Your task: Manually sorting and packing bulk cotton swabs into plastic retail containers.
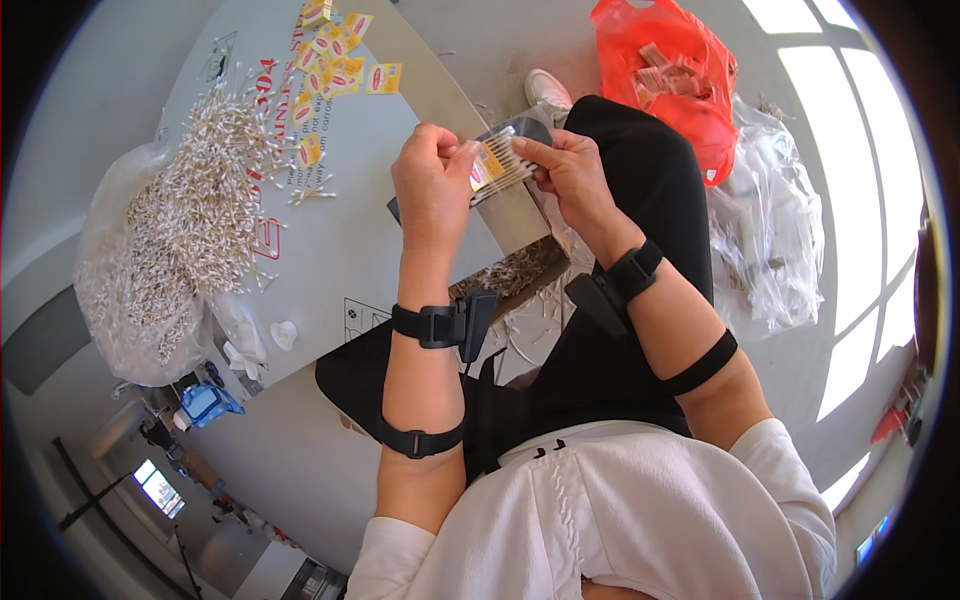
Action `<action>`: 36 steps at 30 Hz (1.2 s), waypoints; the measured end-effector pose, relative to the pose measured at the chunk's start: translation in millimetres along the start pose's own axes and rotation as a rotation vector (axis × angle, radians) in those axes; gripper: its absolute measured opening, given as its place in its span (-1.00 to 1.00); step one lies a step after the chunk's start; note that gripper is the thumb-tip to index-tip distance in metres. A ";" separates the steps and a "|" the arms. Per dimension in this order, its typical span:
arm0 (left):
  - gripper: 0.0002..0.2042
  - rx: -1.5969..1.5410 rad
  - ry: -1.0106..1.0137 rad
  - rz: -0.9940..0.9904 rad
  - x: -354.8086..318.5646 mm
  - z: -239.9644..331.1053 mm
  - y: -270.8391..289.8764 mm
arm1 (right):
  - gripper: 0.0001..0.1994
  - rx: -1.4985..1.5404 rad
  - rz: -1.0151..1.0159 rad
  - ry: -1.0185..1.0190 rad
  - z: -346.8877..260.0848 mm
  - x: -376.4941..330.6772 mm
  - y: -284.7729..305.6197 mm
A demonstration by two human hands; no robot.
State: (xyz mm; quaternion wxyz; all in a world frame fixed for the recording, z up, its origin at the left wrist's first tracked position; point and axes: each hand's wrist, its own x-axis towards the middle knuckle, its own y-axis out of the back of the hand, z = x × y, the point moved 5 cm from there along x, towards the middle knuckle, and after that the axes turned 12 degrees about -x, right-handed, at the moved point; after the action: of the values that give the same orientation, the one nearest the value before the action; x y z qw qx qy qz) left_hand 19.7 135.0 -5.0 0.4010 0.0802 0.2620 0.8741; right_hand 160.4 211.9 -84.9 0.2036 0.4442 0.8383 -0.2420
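Left of the yellow card [487, 170], the curled left hand [432, 178] hides some fingertips, its grip hard to tell; right of it, the right hand [580, 178] clamps cotton swabs [513, 170].

My view looked from my own head steeply down past my chest, upright and unmirrored, so its left was my left. My pale shirt [640, 510] lay close to the lens and filled much of the lower edge; from there my forearms [424, 385] reached up the picture. My left grip [432, 178] and right grip [580, 180] sat above the middle, farther off than the shirt. The wide fisheye took in the desk [345, 235] on the left and the floor [770, 385] on the right, bending straight edges toward a dark, rounded rim. The lower left seemed to show distant room, too small and warped to be sure.
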 end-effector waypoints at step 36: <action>-0.41 0.517 -0.198 0.013 -113.8 -17.3 -17.8 | -0.75 0.120 -0.049 -0.104 5.3 -11.5 11.9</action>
State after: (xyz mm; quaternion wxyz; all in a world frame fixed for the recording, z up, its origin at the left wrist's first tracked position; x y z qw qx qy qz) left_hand 101.1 53.3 -21.0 0.3853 0.2666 0.4355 0.7687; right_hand 177.1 207.1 -85.4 0.2140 0.4219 0.8211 -0.3194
